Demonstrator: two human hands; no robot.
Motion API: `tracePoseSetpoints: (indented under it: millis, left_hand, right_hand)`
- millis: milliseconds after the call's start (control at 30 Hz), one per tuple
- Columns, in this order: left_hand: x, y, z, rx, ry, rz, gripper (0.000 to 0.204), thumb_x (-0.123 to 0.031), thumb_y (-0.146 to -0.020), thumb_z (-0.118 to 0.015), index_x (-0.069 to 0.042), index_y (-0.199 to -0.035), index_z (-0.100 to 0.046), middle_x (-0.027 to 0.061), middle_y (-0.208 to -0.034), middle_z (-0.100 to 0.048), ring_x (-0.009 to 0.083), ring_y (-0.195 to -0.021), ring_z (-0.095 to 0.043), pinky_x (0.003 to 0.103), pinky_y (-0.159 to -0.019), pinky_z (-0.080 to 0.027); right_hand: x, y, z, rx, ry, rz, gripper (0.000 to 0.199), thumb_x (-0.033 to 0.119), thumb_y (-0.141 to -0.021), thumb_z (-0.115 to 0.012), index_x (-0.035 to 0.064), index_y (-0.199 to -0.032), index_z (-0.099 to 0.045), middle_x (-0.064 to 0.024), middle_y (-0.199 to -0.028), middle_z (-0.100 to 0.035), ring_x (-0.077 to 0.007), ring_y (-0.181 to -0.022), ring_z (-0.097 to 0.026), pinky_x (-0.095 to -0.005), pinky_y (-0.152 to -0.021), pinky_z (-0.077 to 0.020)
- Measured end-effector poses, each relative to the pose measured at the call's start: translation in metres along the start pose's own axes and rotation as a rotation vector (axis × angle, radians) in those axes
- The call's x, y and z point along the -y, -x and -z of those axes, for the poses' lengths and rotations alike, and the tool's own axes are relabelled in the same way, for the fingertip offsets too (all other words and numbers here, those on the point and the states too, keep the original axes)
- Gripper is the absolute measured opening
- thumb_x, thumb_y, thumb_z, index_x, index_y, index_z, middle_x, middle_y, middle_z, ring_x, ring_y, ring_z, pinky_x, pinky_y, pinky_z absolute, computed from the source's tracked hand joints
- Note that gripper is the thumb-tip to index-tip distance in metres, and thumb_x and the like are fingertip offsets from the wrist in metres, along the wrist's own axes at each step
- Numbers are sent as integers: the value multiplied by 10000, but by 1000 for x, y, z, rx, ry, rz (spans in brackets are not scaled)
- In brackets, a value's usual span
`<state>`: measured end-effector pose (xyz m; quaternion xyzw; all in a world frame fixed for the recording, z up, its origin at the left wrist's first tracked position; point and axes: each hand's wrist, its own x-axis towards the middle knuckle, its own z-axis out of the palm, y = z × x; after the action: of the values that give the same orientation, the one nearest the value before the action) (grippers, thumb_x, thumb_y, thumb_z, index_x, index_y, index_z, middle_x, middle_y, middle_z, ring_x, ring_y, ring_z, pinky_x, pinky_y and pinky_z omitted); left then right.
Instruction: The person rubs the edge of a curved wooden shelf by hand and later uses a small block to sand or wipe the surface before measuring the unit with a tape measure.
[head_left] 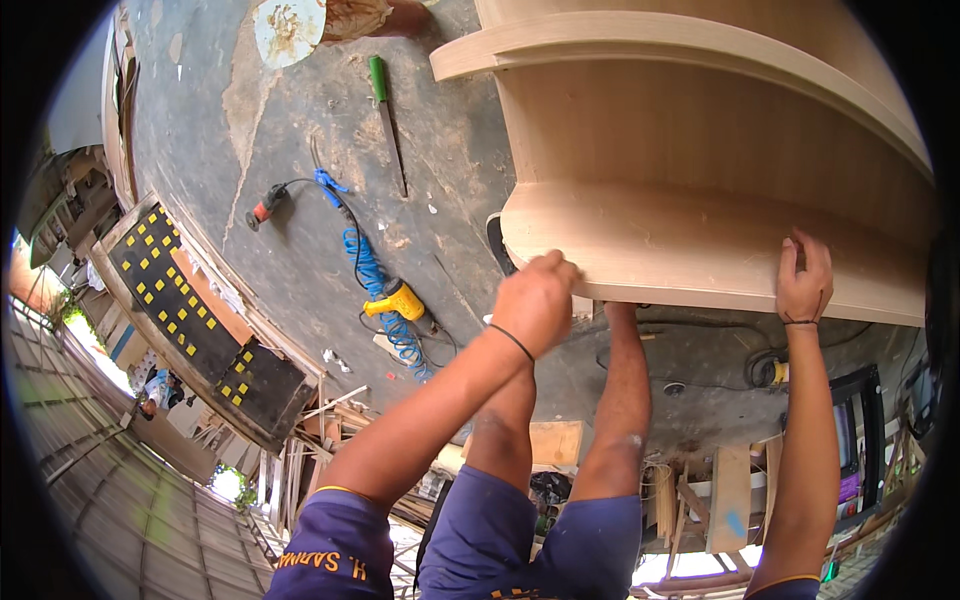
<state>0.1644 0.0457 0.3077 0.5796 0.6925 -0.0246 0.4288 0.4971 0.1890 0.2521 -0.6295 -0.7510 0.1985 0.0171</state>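
Observation:
A light wood-grain cabinet with a curved end and a curved upper rim lies at the upper right. My left hand is closed at the panel's front edge, close to its rounded left corner. Its fingers are curled in, and whatever they may hold is hidden. Farther right, my right hand lies over the same front edge. Its fingers reach onto the panel's face, with the thumb apart and no object seen in it.
On the concrete floor lie a green-handled saw, a red and black power tool, a coiled blue air hose and a yellow power tool. A dark board with yellow squares stands left. Cables and wood offcuts lie nearer me.

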Motion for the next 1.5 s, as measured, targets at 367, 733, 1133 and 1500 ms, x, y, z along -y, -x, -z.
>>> tracePoseSetpoints:
  millis: [367, 733, 1133, 1500]
  left_hand:
    - [28, -8, 3, 58, -48, 12, 158, -57, -711, -587, -57, -859, -644, 118, -808, -588, 334, -797, -622, 416, -692, -518]
    - [30, -4, 3, 4, 20, 108, 145, -79, -734, -593, -46, -864, -647, 137, -866, -606, 352, -809, -616, 427, -697, -511]
    - [30, 5, -1, -84, 64, 72, 176, -40, -721, -581, -43, -886, -640, 146, -865, -609, 346, -772, -612, 412, -663, -509]
    - [13, 0, -8, -46, -7, 152, 142, -25, -684, -582, -50, -824, -587, 127, -903, -592, 317, -863, -614, 404, -726, -522]
  right_hand:
    - [-1, 0, 0, 5, -4, -2, 203, 176, -844, -601, 34, -980, -650, -114, -861, -624, -256, -809, -606, -357, -745, -475]
    - [1, -2, 1, 17, -21, -34, 210, 186, -846, -597, 40, -987, -651, -108, -846, -619, -258, -806, -604, -358, -745, -475]
    - [-3, -1, 0, 9, -4, 0, 213, 181, -840, -601, 37, -988, -651, -111, -853, -621, -259, -807, -605, -359, -749, -473]
    - [1, 2, 0, 31, 9, -41, 208, 181, -835, -603, 39, -978, -654, -114, -847, -622, -267, -813, -607, -364, -751, -475]
